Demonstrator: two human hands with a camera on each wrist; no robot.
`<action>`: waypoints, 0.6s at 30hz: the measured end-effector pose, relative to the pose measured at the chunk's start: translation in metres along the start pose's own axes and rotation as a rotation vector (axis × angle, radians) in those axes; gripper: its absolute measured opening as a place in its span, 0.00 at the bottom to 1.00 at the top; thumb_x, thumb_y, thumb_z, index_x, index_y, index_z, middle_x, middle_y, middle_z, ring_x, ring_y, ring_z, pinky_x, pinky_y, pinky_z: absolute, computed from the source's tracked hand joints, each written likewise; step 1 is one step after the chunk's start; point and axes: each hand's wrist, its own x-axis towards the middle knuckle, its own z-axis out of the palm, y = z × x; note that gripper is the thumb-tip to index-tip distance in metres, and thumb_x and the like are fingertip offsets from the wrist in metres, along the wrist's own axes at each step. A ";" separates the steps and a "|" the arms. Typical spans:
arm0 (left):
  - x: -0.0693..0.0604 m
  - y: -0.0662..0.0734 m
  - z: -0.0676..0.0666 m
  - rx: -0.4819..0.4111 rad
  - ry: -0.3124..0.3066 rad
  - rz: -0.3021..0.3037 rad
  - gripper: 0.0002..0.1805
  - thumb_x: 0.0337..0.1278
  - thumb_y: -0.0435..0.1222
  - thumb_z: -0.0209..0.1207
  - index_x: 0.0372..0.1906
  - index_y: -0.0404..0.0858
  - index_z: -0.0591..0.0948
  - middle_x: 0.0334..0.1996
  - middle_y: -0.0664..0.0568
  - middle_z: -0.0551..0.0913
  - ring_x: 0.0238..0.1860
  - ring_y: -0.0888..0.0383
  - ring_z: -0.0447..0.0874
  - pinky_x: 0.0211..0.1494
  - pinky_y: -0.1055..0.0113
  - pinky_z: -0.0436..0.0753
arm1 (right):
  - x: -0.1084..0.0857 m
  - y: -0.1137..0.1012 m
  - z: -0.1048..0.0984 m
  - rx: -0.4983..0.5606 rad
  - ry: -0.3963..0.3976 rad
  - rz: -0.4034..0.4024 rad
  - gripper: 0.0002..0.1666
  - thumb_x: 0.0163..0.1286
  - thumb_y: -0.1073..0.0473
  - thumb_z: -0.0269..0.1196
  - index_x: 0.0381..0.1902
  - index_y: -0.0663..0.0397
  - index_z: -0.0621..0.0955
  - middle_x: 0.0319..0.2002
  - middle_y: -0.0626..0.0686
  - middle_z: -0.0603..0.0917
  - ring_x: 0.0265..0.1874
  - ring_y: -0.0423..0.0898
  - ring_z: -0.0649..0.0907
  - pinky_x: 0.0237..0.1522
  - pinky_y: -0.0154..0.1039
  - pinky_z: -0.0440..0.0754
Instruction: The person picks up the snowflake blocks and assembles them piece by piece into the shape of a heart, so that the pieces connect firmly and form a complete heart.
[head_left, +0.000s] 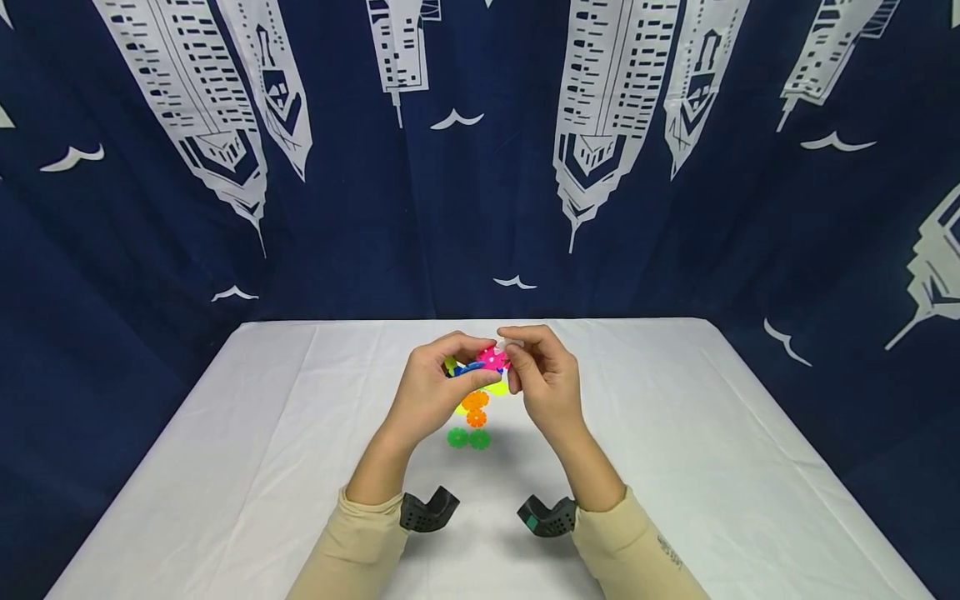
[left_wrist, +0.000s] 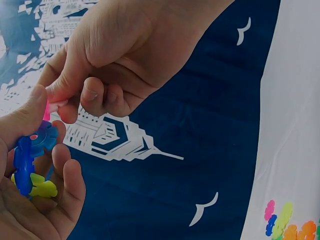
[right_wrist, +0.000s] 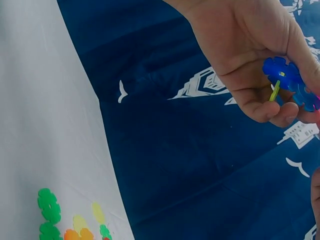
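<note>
My left hand [head_left: 431, 382] grips a cluster of joined flower-shaped plastic discs above the table. In it are blue discs [right_wrist: 281, 70], a yellow-green disc [left_wrist: 44, 188] and a pink disc [head_left: 492, 358] at the end by the right hand. With thumb and fingers, my right hand [head_left: 551, 379] pinches a small whitish disc [head_left: 512, 342] against the pink one; the fingers hide most of it. Whether the two are slotted together I cannot tell. Below the hands on the table lie green discs [head_left: 479, 438], orange discs [head_left: 475, 401] and a yellow disc [head_left: 498, 388].
A white cloth covers the table [head_left: 300, 442]. Behind it hangs a dark blue curtain [head_left: 465, 217] with white buildings and birds. Loose pink [left_wrist: 269, 210] and blue [left_wrist: 271, 225] discs also lie on the table. Each wrist wears a black camera mount [head_left: 429, 510].
</note>
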 end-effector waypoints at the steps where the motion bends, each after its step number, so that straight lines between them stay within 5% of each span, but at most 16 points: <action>1: 0.000 0.000 0.000 0.002 -0.001 0.001 0.16 0.49 0.33 0.74 0.46 0.38 0.87 0.38 0.47 0.88 0.33 0.57 0.82 0.32 0.71 0.82 | 0.000 0.000 0.000 0.006 -0.001 -0.001 0.08 0.68 0.77 0.57 0.44 0.70 0.78 0.18 0.55 0.74 0.12 0.39 0.70 0.15 0.29 0.70; 9: 0.001 -0.003 0.000 0.024 -0.005 -0.053 0.16 0.53 0.35 0.72 0.48 0.39 0.86 0.35 0.47 0.87 0.32 0.53 0.81 0.32 0.72 0.81 | 0.003 0.003 -0.003 -0.075 -0.039 0.065 0.10 0.71 0.73 0.58 0.47 0.62 0.82 0.18 0.55 0.75 0.13 0.41 0.71 0.15 0.31 0.72; 18: 0.002 -0.003 -0.006 0.026 -0.146 -0.137 0.15 0.68 0.40 0.60 0.57 0.44 0.83 0.40 0.48 0.87 0.34 0.56 0.81 0.35 0.70 0.81 | 0.006 0.009 -0.016 -0.147 -0.049 0.055 0.09 0.69 0.72 0.61 0.42 0.59 0.85 0.33 0.57 0.77 0.19 0.46 0.74 0.19 0.29 0.74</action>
